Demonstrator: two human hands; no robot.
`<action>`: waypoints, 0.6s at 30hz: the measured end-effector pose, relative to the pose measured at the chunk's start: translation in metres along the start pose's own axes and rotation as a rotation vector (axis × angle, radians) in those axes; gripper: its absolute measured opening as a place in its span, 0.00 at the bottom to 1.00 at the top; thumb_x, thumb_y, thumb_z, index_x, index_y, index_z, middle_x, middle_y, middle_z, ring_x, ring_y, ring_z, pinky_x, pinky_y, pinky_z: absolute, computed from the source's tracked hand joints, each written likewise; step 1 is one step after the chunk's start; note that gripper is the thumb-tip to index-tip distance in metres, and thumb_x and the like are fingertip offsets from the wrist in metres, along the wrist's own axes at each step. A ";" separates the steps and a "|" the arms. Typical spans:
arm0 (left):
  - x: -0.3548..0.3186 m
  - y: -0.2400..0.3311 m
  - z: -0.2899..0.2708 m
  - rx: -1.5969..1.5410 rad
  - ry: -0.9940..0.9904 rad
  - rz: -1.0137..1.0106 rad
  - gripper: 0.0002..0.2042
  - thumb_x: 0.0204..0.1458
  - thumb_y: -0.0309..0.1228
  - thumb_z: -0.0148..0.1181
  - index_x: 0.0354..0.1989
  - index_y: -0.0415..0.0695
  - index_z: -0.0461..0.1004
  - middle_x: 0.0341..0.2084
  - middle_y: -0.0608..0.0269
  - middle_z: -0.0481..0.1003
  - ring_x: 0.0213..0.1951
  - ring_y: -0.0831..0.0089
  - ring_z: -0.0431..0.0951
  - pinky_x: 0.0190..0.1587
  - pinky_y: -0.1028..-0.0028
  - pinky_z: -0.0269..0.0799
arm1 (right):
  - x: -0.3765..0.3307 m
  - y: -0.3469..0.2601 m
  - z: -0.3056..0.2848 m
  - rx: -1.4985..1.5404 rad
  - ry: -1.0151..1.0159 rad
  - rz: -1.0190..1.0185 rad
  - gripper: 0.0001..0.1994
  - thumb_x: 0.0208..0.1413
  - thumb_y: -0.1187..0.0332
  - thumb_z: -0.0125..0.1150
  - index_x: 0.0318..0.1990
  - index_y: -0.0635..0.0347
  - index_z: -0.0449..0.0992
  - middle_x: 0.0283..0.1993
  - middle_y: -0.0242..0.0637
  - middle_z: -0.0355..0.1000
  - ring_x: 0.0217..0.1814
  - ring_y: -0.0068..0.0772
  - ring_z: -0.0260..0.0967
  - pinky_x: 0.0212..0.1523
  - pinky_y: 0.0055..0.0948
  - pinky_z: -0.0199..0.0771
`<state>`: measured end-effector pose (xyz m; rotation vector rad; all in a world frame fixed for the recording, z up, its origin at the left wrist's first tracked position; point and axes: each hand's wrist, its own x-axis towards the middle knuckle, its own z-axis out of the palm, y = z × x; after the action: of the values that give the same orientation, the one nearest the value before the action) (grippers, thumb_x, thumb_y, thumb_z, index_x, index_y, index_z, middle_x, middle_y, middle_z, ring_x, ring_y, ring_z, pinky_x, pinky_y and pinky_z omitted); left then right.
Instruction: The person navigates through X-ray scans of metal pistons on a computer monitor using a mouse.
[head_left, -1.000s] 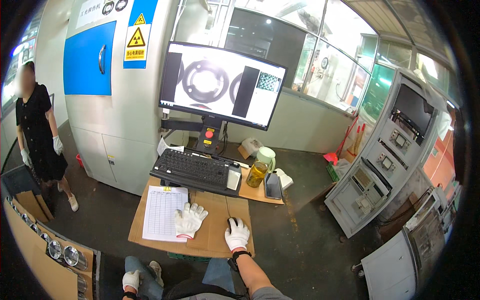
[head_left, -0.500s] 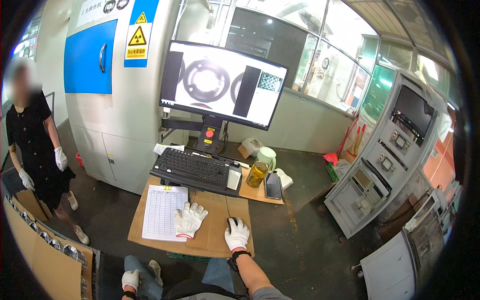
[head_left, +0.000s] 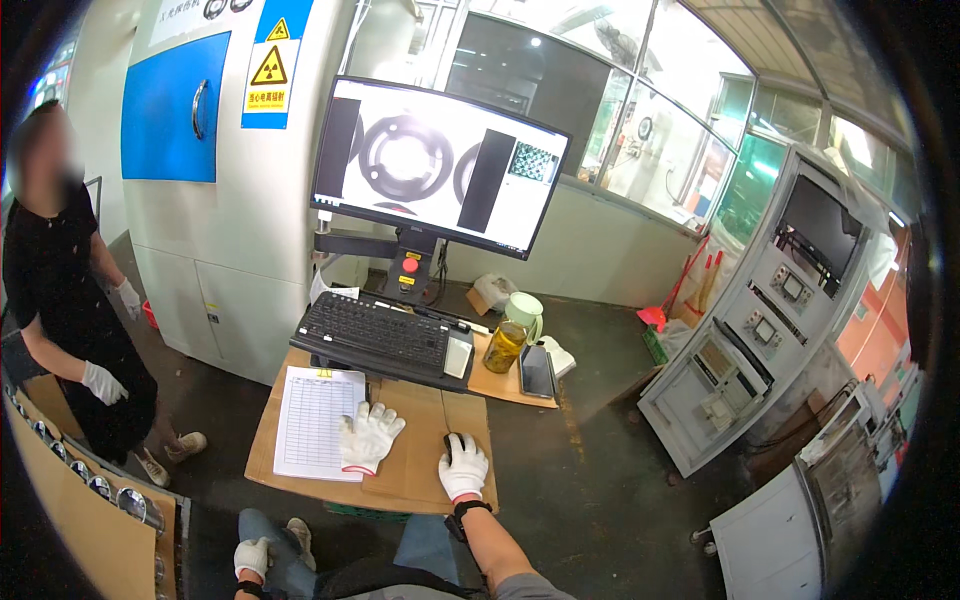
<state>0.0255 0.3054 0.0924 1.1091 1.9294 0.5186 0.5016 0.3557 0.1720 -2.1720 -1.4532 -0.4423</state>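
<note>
My right hand [head_left: 465, 468], in a white glove, lies over a black computer mouse [head_left: 449, 443] on the near right of a small wooden table [head_left: 430, 480]. My left hand [head_left: 250, 557], also gloved, rests low on my left knee below the table edge, with nothing seen in it. A loose white glove [head_left: 370, 437] lies on the table between my hands, partly on a printed form [head_left: 312, 420]. Behind these are a black keyboard [head_left: 375, 335] and a large monitor [head_left: 435, 165] showing a grey ring-shaped part.
A jar of yellow liquid [head_left: 508, 340] and a dark phone [head_left: 536, 370] stand at the table's right rear. A person in black with white gloves [head_left: 60, 300] stands at left. A grey cabinet with a blue door [head_left: 170, 105] is behind; control consoles [head_left: 760, 340] stand at right.
The person in black has stepped closer along the left side. My hands, the mouse and the loose glove have stayed where they were.
</note>
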 end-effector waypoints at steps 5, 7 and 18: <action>0.008 -0.009 0.004 -0.033 0.005 -0.058 0.18 0.54 0.39 0.57 0.17 0.38 0.77 0.11 0.58 0.73 0.13 0.69 0.73 0.19 0.70 0.66 | 0.001 -0.002 -0.002 0.006 -0.011 0.004 0.23 0.46 0.61 0.61 0.53 0.45 0.72 0.57 0.41 0.68 0.48 0.51 0.70 0.47 0.49 0.71; 0.006 -0.007 0.004 -0.067 0.000 -0.009 0.18 0.53 0.38 0.57 0.18 0.38 0.77 0.11 0.58 0.74 0.13 0.69 0.73 0.19 0.69 0.66 | 0.000 0.000 -0.001 -0.004 -0.007 0.008 0.23 0.46 0.61 0.61 0.53 0.44 0.71 0.57 0.40 0.68 0.48 0.50 0.70 0.47 0.49 0.71; -0.026 0.025 -0.020 0.279 -0.037 0.203 0.28 0.60 0.51 0.45 0.28 0.34 0.77 0.30 0.37 0.76 0.38 0.40 0.74 0.42 0.51 0.68 | -0.001 0.003 0.006 0.004 -0.034 0.012 0.22 0.48 0.59 0.59 0.54 0.43 0.72 0.58 0.39 0.67 0.48 0.50 0.70 0.48 0.49 0.71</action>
<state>0.0287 0.2973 0.1325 1.4926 1.9067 0.3391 0.5036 0.3577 0.1660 -2.1947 -1.4566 -0.3998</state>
